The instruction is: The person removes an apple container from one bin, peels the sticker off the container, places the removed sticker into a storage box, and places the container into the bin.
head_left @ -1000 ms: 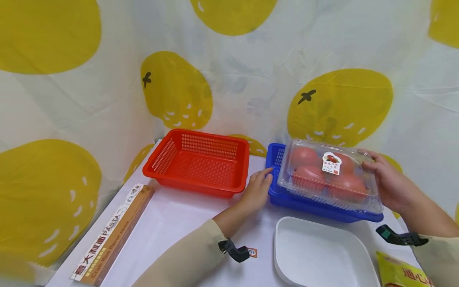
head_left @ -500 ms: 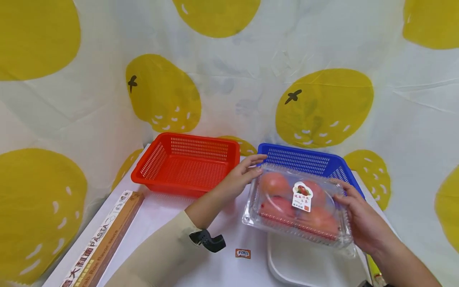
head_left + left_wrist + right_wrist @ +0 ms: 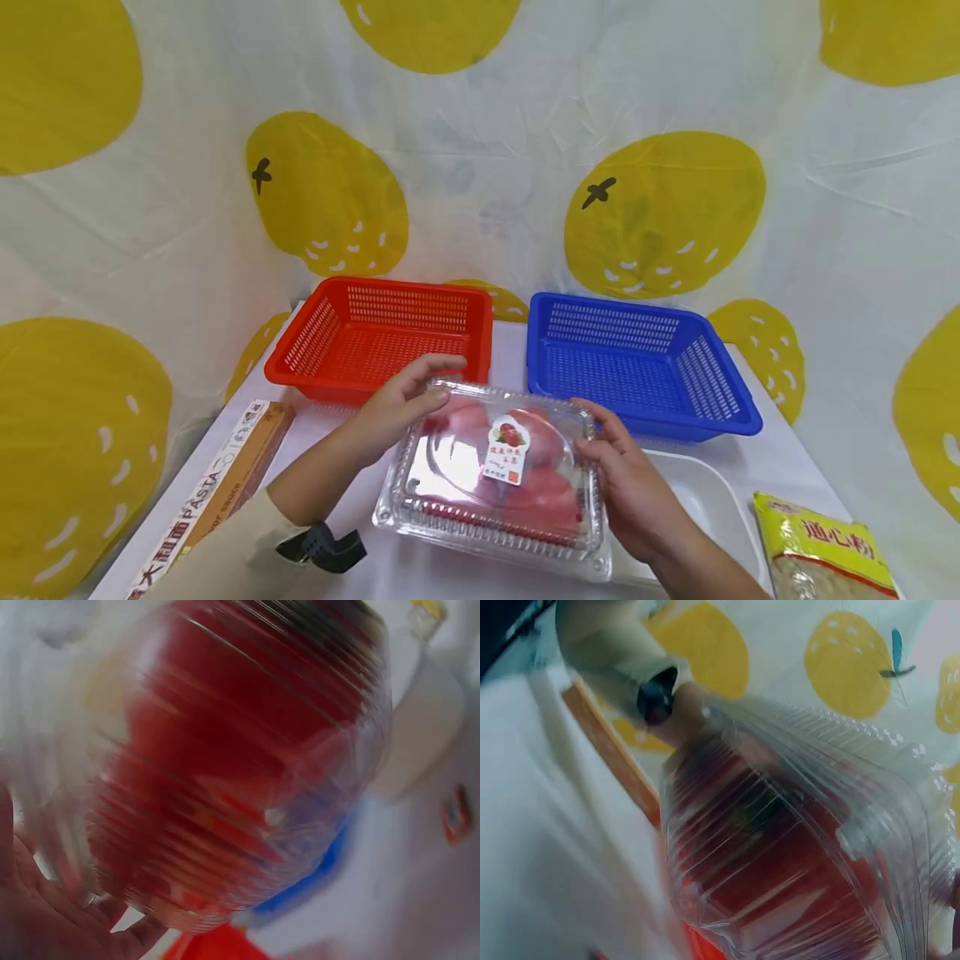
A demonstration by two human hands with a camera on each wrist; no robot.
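Both hands are on the clear clamshell box of tomatoes (image 3: pixel 495 475) here. The left hand (image 3: pixel 397 404) has its grip on the box's far left corner, fingers curled over the lid edge. The right hand (image 3: pixel 626 483) grips the right side, thumb on top near the lid, fingers wrapped down around the edge. So the box sits right between the two grips, held low over the tabletop (image 3: pixel 360 467), just in front of the red basket (image 3: pixel 382 342) and the blue basket (image 3: pixel 637 367). Can't tell if its bottom touches the surface. A white tray (image 3: pixel 712 508) sits partly under its right end. Both wrist views are blurry, mostly ridged plastic and red.
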